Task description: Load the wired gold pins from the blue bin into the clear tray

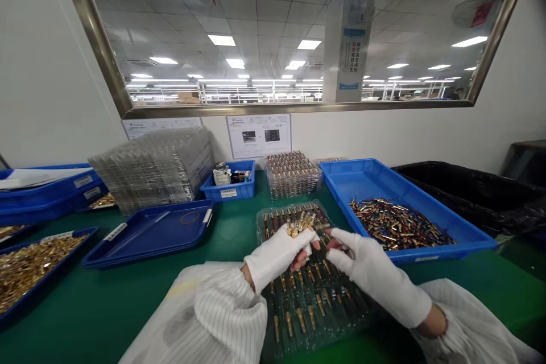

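My left hand [284,250], in a white glove with bare fingertips, is closed around a bunch of small gold-coloured metal pins [301,223] that stick up above the fingers. My right hand [362,259], gloved the same way, is just to its right with thumb and fingers drawn together; whatever is between them is too small to make out. Beneath both hands lies a clear plastic tray [294,344] with rows of slots. Gold pins [300,318] lie in its near rows, and parts with red and dark pieces [277,219] fill the far rows.
A blue bin [358,168] with a heap of pins stands at right, beside a black-lined container [469,187]. Behind the tray are stacked filled trays [294,173] and a small blue box [228,193]. Empty clear trays [149,168], flat blue trays [149,233] and a pin-filled tray [34,261] occupy the left.
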`<state>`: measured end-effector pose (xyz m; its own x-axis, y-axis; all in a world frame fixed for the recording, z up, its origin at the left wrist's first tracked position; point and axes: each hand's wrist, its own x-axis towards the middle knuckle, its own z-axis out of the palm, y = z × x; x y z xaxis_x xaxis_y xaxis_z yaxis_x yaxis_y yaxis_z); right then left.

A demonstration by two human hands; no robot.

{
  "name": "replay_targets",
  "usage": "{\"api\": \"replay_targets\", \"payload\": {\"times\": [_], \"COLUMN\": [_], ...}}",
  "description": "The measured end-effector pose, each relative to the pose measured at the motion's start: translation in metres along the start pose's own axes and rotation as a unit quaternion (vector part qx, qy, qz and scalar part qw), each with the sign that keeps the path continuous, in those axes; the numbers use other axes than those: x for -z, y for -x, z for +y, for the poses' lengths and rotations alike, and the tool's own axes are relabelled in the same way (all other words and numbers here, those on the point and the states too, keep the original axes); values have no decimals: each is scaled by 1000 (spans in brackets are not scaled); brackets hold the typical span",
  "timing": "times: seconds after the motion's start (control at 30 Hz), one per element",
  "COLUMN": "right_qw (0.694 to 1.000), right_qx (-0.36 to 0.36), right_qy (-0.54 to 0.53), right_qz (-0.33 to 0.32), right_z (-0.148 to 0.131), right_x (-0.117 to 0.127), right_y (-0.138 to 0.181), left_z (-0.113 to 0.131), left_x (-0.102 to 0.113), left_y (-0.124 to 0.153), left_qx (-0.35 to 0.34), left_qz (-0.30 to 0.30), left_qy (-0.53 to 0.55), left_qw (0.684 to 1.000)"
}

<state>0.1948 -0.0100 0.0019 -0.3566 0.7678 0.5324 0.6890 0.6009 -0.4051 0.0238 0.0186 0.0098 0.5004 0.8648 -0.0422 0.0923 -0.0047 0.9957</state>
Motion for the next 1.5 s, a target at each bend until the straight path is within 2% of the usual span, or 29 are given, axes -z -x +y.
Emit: {"api": "replay_targets", "payload": {"times": [0.07, 0.17, 0.27, 0.37, 0.47, 0.57, 0.67, 0.73, 0.83, 0.9, 0.97, 1.07, 1.23, 1.3, 1.43, 1.5], "right_qw": [988, 942, 910, 906, 941, 985, 997, 996, 974, 953, 933, 918, 917, 918, 929, 929], "right_qx": [-55, -132, -183, -184, -148, -75, -15, -13, -20, -9, 13, 41, 26, 13, 14, 17], "right_qy": [-141, -300, -365, -374, -296, -137, -2, 79, 221, 301, 358, 383, 365, 363, 354, 352], "right_qz": [-41, -70, -70, -80, -67, -74, -78, -28, 51, 41, -11, -93, -161, -157, -105, -111], "right_z": [-7, -9, -7, -8, -12, -14, -13, -10, -3, 4, 13, 25, 29, 26, 24, 27], "right_x": [5, 5, 1, 1, 6, 16, 24, 25, 21, 15, 7, 1, 5, 6, 1, -2], "right_y": [-9, -16, -15, -12, -10, -9, -6, -4, 2, 8, 15, 26, 30, 27, 21, 21], "left_z": [4, 4, 0, -1, -3, -7, -13, -14, -10, -5, 0, 6, 8, 5, -2, -3], "left_x": [-2, -2, 1, 2, 0, 1, 7, 11, 15, 16, 14, 10, 8, 10, 14, 15], "left_y": [4, 6, 3, 2, 3, 4, 1, -2, -7, -8, -6, -2, -2, -4, -6, -6], "left_qx": [-8, -2, 12, 23, 19, 16, 17, 18, 36, 54, 65, 81, 75, 62, 36, 30], "left_qz": [-19, -18, 19, 31, -4, -18, -28, -4, 87, 135, 160, 169, 125, 112, 107, 101], "left_qy": [-27, -61, -100, -127, -151, -200, -230, -217, -155, -90, -24, 31, 83, 87, 76, 72], "left_qw": [999, 998, 995, 991, 988, 979, 973, 976, 983, 985, 985, 982, 986, 988, 991, 992]}}
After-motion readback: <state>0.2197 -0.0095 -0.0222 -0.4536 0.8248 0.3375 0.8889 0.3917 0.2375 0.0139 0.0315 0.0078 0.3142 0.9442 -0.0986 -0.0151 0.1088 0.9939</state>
